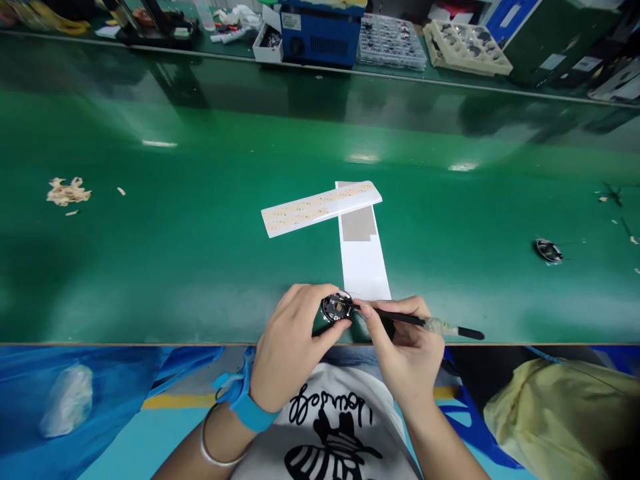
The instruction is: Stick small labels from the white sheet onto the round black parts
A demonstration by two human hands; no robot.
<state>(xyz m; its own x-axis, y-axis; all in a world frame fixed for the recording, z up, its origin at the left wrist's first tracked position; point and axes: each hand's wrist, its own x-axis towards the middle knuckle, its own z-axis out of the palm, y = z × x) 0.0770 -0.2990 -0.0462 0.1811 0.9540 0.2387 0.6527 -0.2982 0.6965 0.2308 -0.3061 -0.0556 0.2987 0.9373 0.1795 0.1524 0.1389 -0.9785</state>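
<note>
Near the table's front edge, my left hand (pixel 300 340) grips a small round black electronic part (pixel 338 307) between thumb and fingers. Its open inner side faces up, with small parts showing. My right hand (pixel 407 347) pinches a slim black pen-like tool (pixel 447 327), wrapped in whitish tape towards its rear end. The tool's tip meets the round part at its right side; exactly what it touches is too small to make out. Just beyond my hands lies a white sheet (pixel 364 267) with a grey area, and across it a strip of small stickers (pixel 320 208).
A similar round black part (pixel 549 251) with thin wires lies at right. Beige scraps (pixel 69 191) are heaped at left on the green table (pixel 175 267). A back shelf holds a blue device (pixel 321 33), clear trays (pixel 391 41) and a cream tray (pixel 467 47).
</note>
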